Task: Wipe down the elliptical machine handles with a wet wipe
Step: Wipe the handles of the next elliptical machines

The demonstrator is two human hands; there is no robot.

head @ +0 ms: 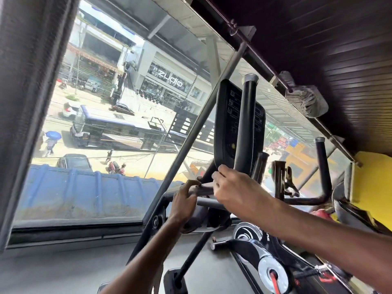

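The elliptical's black console (231, 124) stands ahead, with a tall black moving handle (247, 115) crossing in front of it. A second upright handle (321, 162) rises at the right. Below the console runs a worn horizontal handle bar (204, 190). My left hand (184, 205) grips the left end of that bar, thumb on top. My right hand (235, 188) is just to its right, fingers curled over the same bar under the console. No wet wipe shows; anything under my right palm is hidden.
A large window fills the left, crossed by a diagonal steel rod (191, 134). The crank and chrome hub (271, 270) sit at lower right, a pedal arm (191, 259) below my hands. A rolled cloth (305, 100) lies on the upper rail beside a yellow wall (373, 183).
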